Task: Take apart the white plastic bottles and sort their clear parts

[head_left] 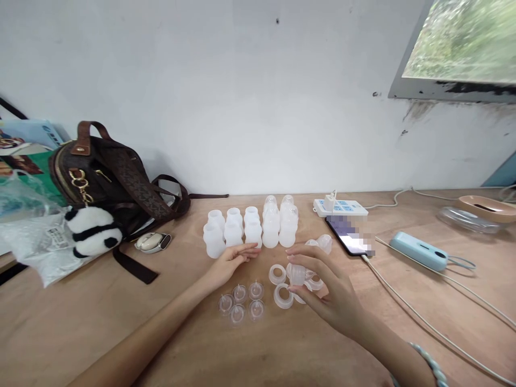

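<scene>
Two rows of small translucent white bottles (250,227) stand at the middle of the wooden table (121,322); the two rightmost pairs wear clear caps. My left hand (230,262) lies flat with fingers stretched out, its tips touching the base of the front bottles. Several clear teats (241,303) sit just below that hand. My right hand (322,285) is curled around a clear cap (297,274), fingers pinching it above a heap of white screw rings (282,294) and caps.
A brown handbag (108,177) with a panda plush (93,230) and a plastic bag (32,236) fill the left. A phone (350,236) on a cable, a power strip (341,207), a blue device (419,250) and a tan dish (486,207) lie right.
</scene>
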Action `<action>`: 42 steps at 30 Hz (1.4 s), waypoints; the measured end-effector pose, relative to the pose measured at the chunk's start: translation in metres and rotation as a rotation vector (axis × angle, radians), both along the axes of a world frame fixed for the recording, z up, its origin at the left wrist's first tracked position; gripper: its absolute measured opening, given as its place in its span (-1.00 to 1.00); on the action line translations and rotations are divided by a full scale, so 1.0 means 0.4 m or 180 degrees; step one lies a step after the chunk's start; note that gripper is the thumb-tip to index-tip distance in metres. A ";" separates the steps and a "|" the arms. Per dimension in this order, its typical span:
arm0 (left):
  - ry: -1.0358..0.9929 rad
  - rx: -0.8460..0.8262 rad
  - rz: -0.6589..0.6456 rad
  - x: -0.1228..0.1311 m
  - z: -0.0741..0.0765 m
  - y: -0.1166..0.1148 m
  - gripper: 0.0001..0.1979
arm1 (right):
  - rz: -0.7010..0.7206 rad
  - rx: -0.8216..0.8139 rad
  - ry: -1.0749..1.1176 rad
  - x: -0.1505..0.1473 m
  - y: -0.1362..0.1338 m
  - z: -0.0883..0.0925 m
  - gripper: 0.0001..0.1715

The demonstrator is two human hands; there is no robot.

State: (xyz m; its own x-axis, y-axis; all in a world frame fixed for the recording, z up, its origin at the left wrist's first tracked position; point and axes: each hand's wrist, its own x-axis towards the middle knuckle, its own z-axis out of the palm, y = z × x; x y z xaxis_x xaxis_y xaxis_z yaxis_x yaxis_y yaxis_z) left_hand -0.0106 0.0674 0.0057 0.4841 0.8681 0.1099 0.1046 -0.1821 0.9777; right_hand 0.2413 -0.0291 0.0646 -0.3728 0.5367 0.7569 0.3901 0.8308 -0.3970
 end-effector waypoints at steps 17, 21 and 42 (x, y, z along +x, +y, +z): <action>-0.1079 -0.1220 -0.0239 0.167 0.195 -0.228 -0.78 | -0.0209 0.0557 0.0351 -0.022 -0.012 -0.015 -0.75; -0.1263 -0.1491 -0.0263 0.173 0.192 -0.227 -0.78 | -0.0255 0.0654 0.0281 -0.024 -0.011 -0.020 -0.83; -0.1048 -0.1701 -0.0188 0.177 0.200 -0.233 -0.79 | -0.0152 0.0230 0.0168 -0.020 -0.012 -0.028 -0.70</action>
State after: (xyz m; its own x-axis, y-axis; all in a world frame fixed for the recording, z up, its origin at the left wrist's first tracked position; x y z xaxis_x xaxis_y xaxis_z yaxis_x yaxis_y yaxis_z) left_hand 0.0602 -0.0257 0.0857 0.5476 0.8171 -0.1803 -0.2125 0.3443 0.9145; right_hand 0.2333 -0.0340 0.0534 -0.3065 0.4962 0.8123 0.4101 0.8389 -0.3578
